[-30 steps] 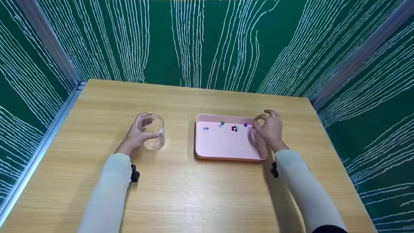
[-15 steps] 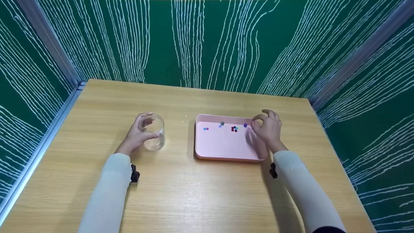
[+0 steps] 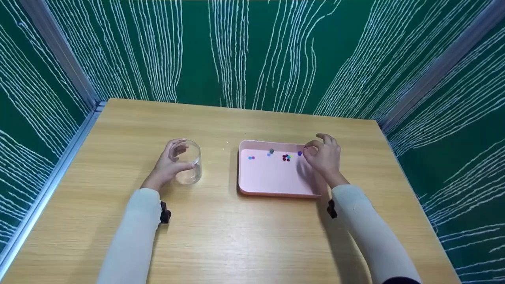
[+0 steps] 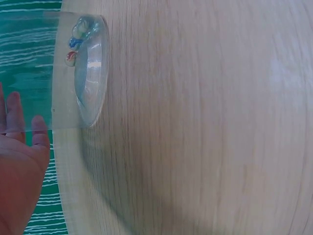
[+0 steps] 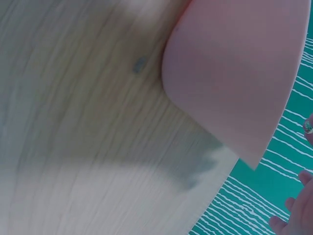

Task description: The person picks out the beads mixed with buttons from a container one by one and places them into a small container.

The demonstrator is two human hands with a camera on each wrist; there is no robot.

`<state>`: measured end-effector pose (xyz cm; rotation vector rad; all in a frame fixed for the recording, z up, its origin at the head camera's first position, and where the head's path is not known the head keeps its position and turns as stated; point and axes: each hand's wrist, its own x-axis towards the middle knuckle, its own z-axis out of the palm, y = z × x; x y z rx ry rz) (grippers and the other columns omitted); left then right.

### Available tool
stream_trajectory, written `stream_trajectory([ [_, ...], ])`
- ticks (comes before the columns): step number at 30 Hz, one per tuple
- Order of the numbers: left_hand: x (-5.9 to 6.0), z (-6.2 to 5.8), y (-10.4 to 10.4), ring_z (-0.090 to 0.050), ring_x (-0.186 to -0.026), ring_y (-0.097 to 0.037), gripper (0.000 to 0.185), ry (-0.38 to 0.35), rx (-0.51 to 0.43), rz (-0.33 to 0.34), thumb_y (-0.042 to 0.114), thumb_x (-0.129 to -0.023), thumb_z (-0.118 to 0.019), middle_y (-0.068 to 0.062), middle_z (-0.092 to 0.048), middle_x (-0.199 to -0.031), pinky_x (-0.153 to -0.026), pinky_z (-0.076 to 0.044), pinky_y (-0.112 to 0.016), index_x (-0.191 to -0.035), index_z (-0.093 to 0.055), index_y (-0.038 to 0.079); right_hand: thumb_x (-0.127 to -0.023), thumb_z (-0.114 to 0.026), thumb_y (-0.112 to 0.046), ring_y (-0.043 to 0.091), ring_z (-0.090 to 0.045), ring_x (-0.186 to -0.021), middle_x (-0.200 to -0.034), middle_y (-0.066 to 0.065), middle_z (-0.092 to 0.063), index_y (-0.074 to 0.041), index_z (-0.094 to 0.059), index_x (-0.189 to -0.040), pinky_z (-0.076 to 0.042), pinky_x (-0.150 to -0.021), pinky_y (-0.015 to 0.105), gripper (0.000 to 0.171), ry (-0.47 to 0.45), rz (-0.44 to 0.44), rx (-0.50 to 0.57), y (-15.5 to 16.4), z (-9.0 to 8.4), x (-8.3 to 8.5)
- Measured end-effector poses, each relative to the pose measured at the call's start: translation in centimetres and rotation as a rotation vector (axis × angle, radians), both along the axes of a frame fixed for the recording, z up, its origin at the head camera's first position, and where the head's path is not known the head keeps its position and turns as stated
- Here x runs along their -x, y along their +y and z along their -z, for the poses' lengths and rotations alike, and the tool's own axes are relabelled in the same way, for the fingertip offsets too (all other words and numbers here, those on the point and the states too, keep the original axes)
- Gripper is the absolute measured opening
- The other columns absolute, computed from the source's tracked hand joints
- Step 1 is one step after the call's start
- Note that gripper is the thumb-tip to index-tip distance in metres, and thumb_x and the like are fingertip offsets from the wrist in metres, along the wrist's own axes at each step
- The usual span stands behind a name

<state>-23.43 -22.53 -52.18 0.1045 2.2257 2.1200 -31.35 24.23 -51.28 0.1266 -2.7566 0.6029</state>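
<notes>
My left hand grips a clear glass jar standing on the table left of centre. In the left wrist view the jar has a few coloured beads at its bottom, with my palm beside it. My right hand hovers over the far right corner of a pink tray, thumb and forefinger pinched together. The right wrist view shows a small greenish bead at a fingertip. Several beads lie along the tray's far side, a purple one just left of my fingers.
The wooden table is enclosed on three sides by green walls with white lines. A metal rail runs along the table's left edge. The right wrist view shows the tray's wall from close by.
My right hand has drifted slightly left along the tray's far edge, toward the purple bead, still pinched. The left hand and jar have stayed put.
</notes>
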Motion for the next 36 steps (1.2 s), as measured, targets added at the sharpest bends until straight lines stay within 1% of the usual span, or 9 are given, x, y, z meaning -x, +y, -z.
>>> stream_trajectory([
  [4,0.0,0.0,0.0,-0.028,-0.141,-0.034,0.085,0.009,-0.005,-0.001,-0.004,-0.075,-0.074,-0.022,-0.034,-0.148,-0.120,-0.009,-0.056,-0.145,-0.026,0.007,-0.080,-0.072,-0.028,0.036,-0.035,-0.136,-0.139,0.012,-0.051,-0.013,-0.075,-0.092,-0.024,-0.111,0.059,0.019,0.004,-0.012,0.000,-0.3,0.0,-0.1],
  [11,-0.1,0.0,0.2,-0.030,-0.140,-0.032,0.084,0.007,-0.002,-0.011,-0.004,-0.075,-0.074,-0.022,-0.036,-0.147,-0.119,-0.010,-0.056,-0.145,-0.027,0.007,-0.080,-0.071,-0.026,0.037,-0.035,-0.136,-0.139,0.012,-0.051,-0.013,-0.075,-0.092,-0.022,-0.113,0.059,0.018,-0.010,-0.031,0.015,-1.0,-0.3,-0.2],
  [17,0.1,0.1,0.2,-0.031,-0.139,-0.033,0.084,0.011,-0.007,-0.016,-0.006,-0.074,-0.074,-0.024,-0.037,-0.146,-0.118,-0.010,-0.057,-0.144,-0.028,0.006,-0.079,-0.072,-0.026,0.035,-0.034,-0.137,-0.138,0.010,-0.051,-0.015,-0.075,-0.091,-0.022,-0.114,0.056,0.016,-0.005,-0.036,0.010,-1.5,-0.3,-0.1],
  [23,0.1,0.2,0.1,-0.032,-0.139,-0.032,0.084,0.015,-0.009,-0.017,-0.006,-0.074,-0.073,-0.022,-0.038,-0.146,-0.119,-0.010,-0.056,-0.144,-0.028,0.006,-0.080,-0.071,-0.026,0.035,-0.031,-0.139,-0.141,0.009,-0.049,-0.016,-0.075,-0.092,-0.020,-0.115,0.056,0.016,-0.027,-0.037,0.029,-2.1,-0.4,-0.2],
  [28,0.0,0.1,0.1,-0.030,-0.140,-0.032,0.084,0.012,-0.007,-0.014,-0.006,-0.075,-0.073,-0.019,-0.038,-0.147,-0.119,-0.010,-0.056,-0.144,-0.028,0.008,-0.081,-0.071,-0.027,0.034,-0.033,-0.138,-0.139,0.009,-0.051,-0.016,-0.075,-0.091,-0.022,-0.114,0.057,0.016,0.003,-0.062,0.030,-2.5,-0.4,-0.3],
  [31,-0.1,-0.3,0.1,-0.028,-0.140,-0.034,0.084,-0.001,-0.017,-0.004,-0.007,-0.075,-0.073,-0.018,-0.037,-0.147,-0.118,-0.009,-0.057,-0.145,-0.028,0.008,-0.080,-0.071,-0.027,0.034,-0.035,-0.137,-0.138,0.009,-0.052,-0.016,-0.075,-0.090,-0.024,-0.112,0.058,0.016,0.023,-0.082,0.031,-2.8,-0.4,-0.4],
  [36,-0.7,-1.5,0.3,-0.027,-0.141,-0.038,0.084,-0.016,-0.040,0.005,-0.008,-0.073,-0.073,-0.021,-0.037,-0.146,-0.118,-0.009,-0.057,-0.144,-0.028,0.004,-0.080,-0.071,-0.027,0.034,-0.037,-0.135,-0.136,0.010,-0.054,-0.016,-0.075,-0.089,-0.026,-0.111,0.058,0.015,0.054,-0.100,0.027,-3.2,-0.4,-0.5],
])
